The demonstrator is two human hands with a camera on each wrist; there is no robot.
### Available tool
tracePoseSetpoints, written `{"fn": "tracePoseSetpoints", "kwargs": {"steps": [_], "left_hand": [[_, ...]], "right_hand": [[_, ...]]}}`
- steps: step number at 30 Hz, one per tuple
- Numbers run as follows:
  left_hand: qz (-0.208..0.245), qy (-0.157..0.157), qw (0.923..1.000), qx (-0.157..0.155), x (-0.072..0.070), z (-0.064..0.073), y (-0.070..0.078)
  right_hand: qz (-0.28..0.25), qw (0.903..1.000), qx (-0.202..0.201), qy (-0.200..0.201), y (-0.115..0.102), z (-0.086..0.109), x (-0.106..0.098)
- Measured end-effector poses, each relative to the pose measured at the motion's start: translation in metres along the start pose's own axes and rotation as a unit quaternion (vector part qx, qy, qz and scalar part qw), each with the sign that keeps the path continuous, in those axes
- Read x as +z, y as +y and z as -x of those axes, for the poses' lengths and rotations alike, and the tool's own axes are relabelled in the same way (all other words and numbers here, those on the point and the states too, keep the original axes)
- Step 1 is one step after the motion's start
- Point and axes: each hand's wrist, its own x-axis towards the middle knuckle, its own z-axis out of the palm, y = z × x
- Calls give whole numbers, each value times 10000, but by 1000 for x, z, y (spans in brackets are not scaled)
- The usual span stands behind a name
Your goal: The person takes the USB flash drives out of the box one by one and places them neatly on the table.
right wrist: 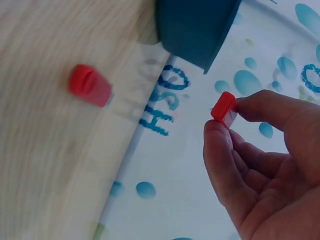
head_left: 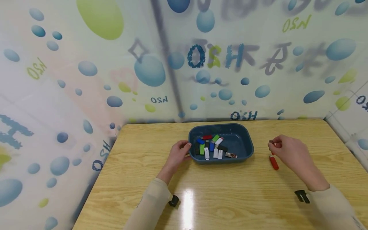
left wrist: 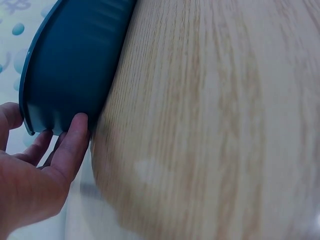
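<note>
Thumb and forefinger of my right hand (head_left: 291,153) pinch a small red USB flash drive (right wrist: 223,109) above the right part of the table. Just below that hand, a second red USB flash drive (head_left: 274,163) lies on the wood. My left hand (head_left: 177,155) grips the left end of a dark blue plastic basin (head_left: 224,161), thumb at the rim and fingers against the outer wall, as the left wrist view shows. Inside it, mostly toward the left, lie several USB flash drives in red, blue, green, white and black, and one with a silver swivel cover (head_left: 230,155).
The light wooden table (head_left: 138,140) backs onto a curtain (head_left: 178,89) printed with blue and green spots and letters. Black straps show at the left cuff (head_left: 173,200) and the right cuff (head_left: 302,196).
</note>
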Motion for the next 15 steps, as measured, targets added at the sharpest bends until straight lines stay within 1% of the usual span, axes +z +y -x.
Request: {"fn": "tracePoseSetpoints", "kwargs": {"steps": [7,12,15], "left_hand": [[25,-65,10000,-29,0,0,0],[63,-101,9999,-49,-1,2,2],[85,-84,9999,-60,-1,2,2]], "right_hand": [[76,9997,195,-94,18,6,2],[174,9995,229,-129,28,9,3],[209,9992,244,-226,33,10,3]]}}
